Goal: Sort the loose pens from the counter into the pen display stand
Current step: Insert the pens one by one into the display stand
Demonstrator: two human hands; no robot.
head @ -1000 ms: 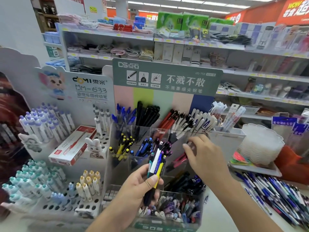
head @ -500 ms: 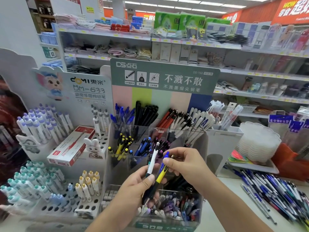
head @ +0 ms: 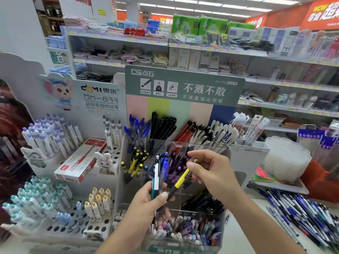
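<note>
— Pulling one pen out of the bunch, is that the step?

— So it looks. The right hand (head: 211, 173) pinches the yellow pen (head: 180, 179) near its clicker end, fingers curled round it. The pen's dark tip end still sits down by the left thumb, so I judge it only half drawn clear.

— And the left hand (head: 146, 204)?

— Curled round the bunch (head: 158, 177), a white pen, a teal one and a couple of blue ones, all held upright just in front of the stand (head: 201, 230).

— Where does the yellow one belong?

— My guess is the stand's middle tier, left end, where the yellow-and-black pens (head: 136, 162) already lean. That cell is up and to the left of the bunch. The cell right of it holds blue pens, and the next one along holds purple.

— What does the move call for, then?

— Lifting the pen free without dragging its neighbours along, then swinging it across the bunch toward the stand's left side and dropping it tip down. The cell looks crowded, so it would need aiming at a gap between the clickers.

— Much left to do?

— Plenty, I'd say. The loose pens (head: 300, 213) lie in a broad heap on the counter (head: 238, 235), right of the stand, and the bunch itself is not yet emptied.

— Anything to watch?

— The left grip. With one pen sliding out, the others may shift or slip toward the stand's bottom bin, which already holds a jumble.
</note>
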